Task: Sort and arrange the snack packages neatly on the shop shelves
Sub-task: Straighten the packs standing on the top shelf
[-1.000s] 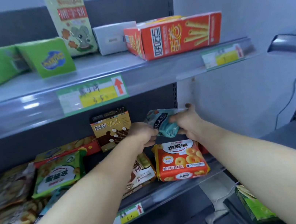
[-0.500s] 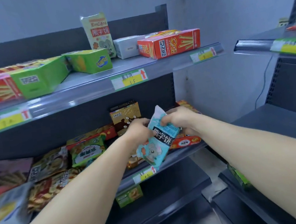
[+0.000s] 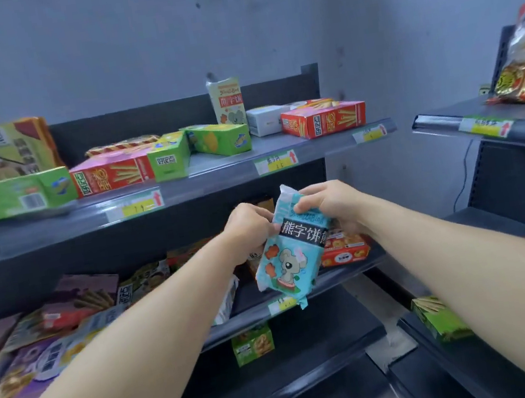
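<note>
I pinched the blue packet, hanging lengthwise, by its top: left hand and right hand.

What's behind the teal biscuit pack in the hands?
Behind the teal pack, an orange cookie pack on the middle shelf shows at the right, partly covered. A price label peeks out lower left. Anything else directly behind is hidden.
</note>
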Action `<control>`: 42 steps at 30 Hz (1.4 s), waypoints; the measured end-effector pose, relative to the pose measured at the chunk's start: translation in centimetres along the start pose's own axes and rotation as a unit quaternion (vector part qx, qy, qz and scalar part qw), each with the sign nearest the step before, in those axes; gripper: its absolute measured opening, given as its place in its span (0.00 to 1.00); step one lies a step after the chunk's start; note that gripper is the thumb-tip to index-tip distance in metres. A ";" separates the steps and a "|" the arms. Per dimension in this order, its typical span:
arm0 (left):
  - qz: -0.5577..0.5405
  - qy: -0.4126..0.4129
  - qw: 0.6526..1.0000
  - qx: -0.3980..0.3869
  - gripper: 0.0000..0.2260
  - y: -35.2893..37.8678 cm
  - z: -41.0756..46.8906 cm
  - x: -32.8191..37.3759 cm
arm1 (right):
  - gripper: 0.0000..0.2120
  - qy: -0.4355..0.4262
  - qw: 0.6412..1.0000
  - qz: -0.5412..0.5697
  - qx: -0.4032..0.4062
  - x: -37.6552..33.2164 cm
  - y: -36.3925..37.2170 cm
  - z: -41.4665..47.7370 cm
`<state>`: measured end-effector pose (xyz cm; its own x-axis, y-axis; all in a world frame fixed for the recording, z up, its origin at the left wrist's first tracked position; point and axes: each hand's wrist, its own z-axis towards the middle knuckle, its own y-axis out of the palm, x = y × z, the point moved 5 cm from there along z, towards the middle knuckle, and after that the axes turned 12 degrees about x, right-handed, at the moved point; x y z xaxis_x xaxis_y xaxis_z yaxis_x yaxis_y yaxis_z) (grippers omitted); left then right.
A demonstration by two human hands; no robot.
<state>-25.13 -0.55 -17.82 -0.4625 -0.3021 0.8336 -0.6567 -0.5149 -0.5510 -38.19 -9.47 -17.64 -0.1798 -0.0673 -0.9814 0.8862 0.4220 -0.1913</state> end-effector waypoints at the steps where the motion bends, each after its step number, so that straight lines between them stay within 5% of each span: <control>1: -0.006 0.004 1.000 0.011 0.05 -0.9 -0.3 0.7 | 0.10 -0.009 1.000 0.009 0.002 -1.0 0.0 -0.4; 12: -0.171 0.011 0.970 0.174 0.04 -9.6 -1.4 6.9 | 0.23 -0.086 0.995 0.057 0.015 -9.5 0.4 -2.5; 23: -0.275 0.024 0.945 0.177 0.08 -11.6 2.1 10.2 | 0.05 -0.135 0.988 0.070 -0.009 -14.0 0.4 1.1; 30: -0.326 0.107 0.923 0.173 0.05 -11.1 7.6 13.9 | 0.09 -0.195 0.971 0.139 0.016 -17.7 -1.0 7.3; 42: -0.322 0.122 0.913 0.219 0.05 -9.1 20.8 18.2 | 0.17 -0.247 0.960 0.126 0.030 -21.1 -2.4 20.8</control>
<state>-15.17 -18.04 3.23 -0.2181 0.3373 0.9158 -0.5634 -0.8097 0.1640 -27.68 -27.88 3.23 0.2546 -0.3973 -0.8817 0.9006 0.4296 0.0665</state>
